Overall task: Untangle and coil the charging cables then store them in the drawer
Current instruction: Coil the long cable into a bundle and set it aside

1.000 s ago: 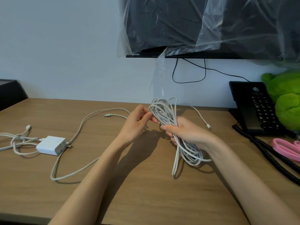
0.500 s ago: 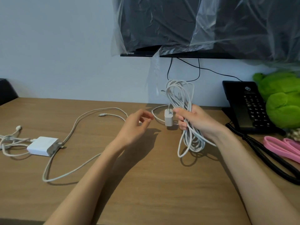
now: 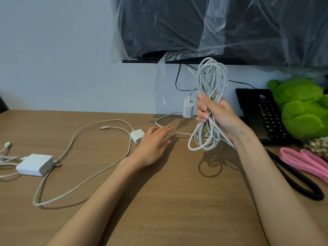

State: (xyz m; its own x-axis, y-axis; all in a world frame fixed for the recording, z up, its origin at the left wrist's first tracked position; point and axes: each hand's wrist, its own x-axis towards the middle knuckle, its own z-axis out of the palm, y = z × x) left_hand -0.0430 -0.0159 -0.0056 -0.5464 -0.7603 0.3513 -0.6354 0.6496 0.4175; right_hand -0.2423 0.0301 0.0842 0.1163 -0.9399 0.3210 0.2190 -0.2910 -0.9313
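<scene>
My right hand (image 3: 219,114) grips a coiled bundle of white cable (image 3: 210,80) and holds it upright above the wooden desk (image 3: 159,201). A small white plug adapter (image 3: 188,107) hangs from the bundle beside my fingers. My left hand (image 3: 154,144) lies low over the desk with straight fingers, beside a second small white adapter (image 3: 137,135) and a loose cable strand. A long beige cable (image 3: 78,180) loops across the desk's left half. A large white charger block (image 3: 34,164) with more white cables sits at the far left. No drawer is in view.
A black desk phone (image 3: 262,112) with its coiled cord (image 3: 298,180) stands at the right, next to a green plush toy (image 3: 301,107) and pink bands (image 3: 305,160). A plastic-covered screen (image 3: 213,27) hangs on the wall above.
My right hand has lifted the coil higher and the adapter now dangles from it. My left hand let go of the coil and dropped to the desk near the second adapter.
</scene>
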